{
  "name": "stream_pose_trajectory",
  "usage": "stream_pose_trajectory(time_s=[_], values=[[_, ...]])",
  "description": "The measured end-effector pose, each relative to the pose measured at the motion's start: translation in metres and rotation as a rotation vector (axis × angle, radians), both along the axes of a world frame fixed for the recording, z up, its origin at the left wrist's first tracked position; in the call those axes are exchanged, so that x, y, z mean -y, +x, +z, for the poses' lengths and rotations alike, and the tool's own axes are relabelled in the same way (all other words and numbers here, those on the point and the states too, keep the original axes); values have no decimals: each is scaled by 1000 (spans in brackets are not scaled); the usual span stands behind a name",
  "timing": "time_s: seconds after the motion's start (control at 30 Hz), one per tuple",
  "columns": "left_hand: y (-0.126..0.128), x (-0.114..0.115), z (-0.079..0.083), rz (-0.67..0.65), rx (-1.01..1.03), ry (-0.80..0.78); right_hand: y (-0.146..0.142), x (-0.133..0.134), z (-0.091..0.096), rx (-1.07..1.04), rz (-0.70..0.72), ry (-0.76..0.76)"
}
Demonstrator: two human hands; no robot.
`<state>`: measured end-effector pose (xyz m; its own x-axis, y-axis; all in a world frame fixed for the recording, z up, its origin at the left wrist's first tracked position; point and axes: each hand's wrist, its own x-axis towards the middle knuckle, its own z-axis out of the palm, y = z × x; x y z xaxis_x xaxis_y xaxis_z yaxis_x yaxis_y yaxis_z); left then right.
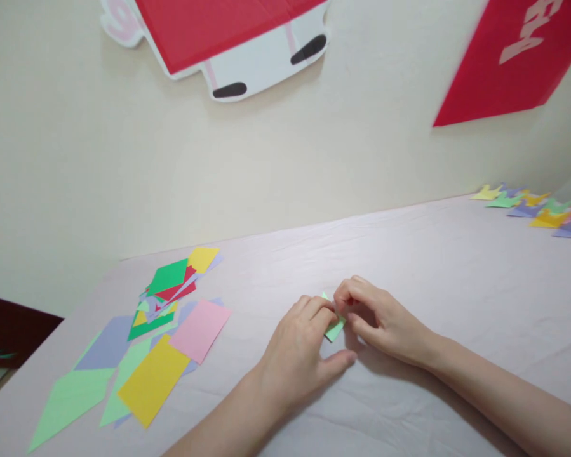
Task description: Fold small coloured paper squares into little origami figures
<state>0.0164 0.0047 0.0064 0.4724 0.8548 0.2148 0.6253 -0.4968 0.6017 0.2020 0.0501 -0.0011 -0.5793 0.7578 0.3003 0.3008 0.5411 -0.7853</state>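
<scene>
A small piece of folded light green paper (335, 329) lies on the cloth-covered table between my two hands. My left hand (302, 349) rests over its left side with the fingers bent down onto it, holding it against the cloth, while the thumb points off to the right, clear of the paper. At the right edge of the paper is my right hand (378, 317), its fingers curled and the thumb close to the fingertips. The fingers cover part of the paper, so its full folded shape is hidden.
To the left lie loose sheets, among them a yellow sheet (154, 381), a pink sheet (202, 330) and a dark green sheet (169, 277), with cut scraps. Several folded paper crowns (549, 218) stand at the far right. A wall (285, 171) bounds the table's back edge.
</scene>
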Motion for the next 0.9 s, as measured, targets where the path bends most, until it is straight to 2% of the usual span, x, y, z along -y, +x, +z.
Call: stream_pose_trajectory(time_s=[0.17,0.37,0.8,0.9], values=[[-14,-6,1,-50,180,-120,1,3,3,129,95,65],[-22,-15,4,-135,169,-189,0,1,3,158,110,84],[-25,-20,3,-119,216,-221,0,2,2,197,129,165],[-24,-19,0,-98,233,-172,-1,1,0,241,85,192]])
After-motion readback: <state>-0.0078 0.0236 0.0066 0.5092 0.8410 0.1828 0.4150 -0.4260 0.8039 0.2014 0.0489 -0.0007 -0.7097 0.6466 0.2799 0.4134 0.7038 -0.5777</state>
